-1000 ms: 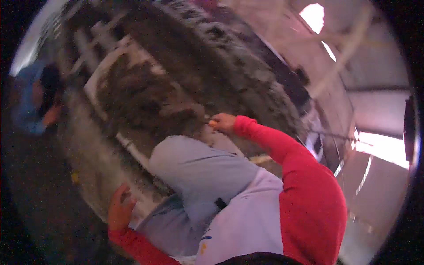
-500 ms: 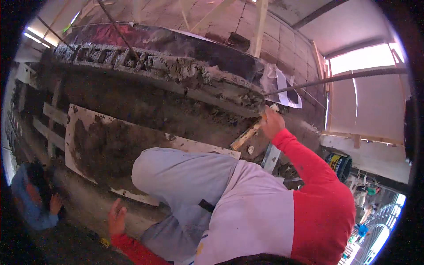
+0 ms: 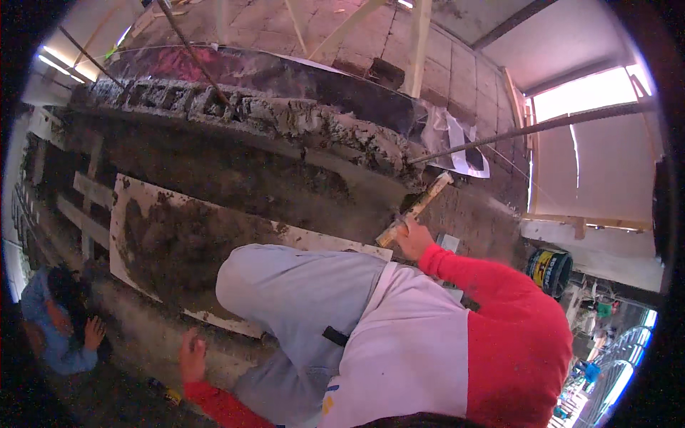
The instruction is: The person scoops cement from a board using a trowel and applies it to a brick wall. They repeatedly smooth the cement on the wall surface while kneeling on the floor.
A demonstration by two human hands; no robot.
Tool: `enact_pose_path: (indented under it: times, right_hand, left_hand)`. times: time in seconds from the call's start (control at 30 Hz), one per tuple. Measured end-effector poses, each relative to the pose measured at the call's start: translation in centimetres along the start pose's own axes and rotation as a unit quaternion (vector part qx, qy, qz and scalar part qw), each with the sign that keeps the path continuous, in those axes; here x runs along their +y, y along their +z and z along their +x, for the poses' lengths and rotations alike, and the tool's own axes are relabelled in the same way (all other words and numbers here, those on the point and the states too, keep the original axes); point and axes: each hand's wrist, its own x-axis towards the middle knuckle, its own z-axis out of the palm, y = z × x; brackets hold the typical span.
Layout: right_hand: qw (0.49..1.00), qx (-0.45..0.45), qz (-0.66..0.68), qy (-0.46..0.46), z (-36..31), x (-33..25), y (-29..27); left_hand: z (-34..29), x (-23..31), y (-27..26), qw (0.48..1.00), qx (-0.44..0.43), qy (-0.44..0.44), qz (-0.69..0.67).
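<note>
"Any room ahead of the right hand (image 3: 412, 241)?"
"Blocked close in by the slanting wooden bar (image 3: 419, 206); farther off, by the dark rod (image 3: 528, 133)."
"And leftward?"
"Open above the smeared board (image 3: 325, 240), short of the raised knee (image 3: 239, 274)."
"Around the left hand (image 3: 191, 358)?"
"Hemmed in rightward by the same leg; free leftward, toward the co-worker's hand (image 3: 93, 333), well apart."

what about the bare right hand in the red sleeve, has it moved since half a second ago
Yes: the right hand has moved down and left in the view, farther from the long dark metal bar above it.
</note>
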Motion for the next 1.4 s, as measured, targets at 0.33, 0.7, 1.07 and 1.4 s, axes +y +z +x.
enact_pose_path:
  times: [0.33,0.7,1.07,1.4]
  right_hand:
    - [0.984,0.019,-0.087,0.158,-4.2,11.3,-1.0]
    - [0.983,0.051,-0.09,0.152,1.1,5.4,0.9]
    - [0.995,0.038,-0.064,0.066,-2.7,8.8,-0.8]
    - [0.753,-0.363,0.527,0.154,6.6,-6.2,-2.4]
  left_hand:
    - [-0.5,2.2,0.2,0.998,-0.01,-0.035,-0.05]
    - [0.1,3.1,0.6,0.997,-0.017,-0.044,-0.062]
    - [-0.1,0.7,-0.2,0.993,-0.016,-0.052,-0.105]
    - [1.2,-0.3,-0.1,0.989,-0.029,-0.061,-0.129]
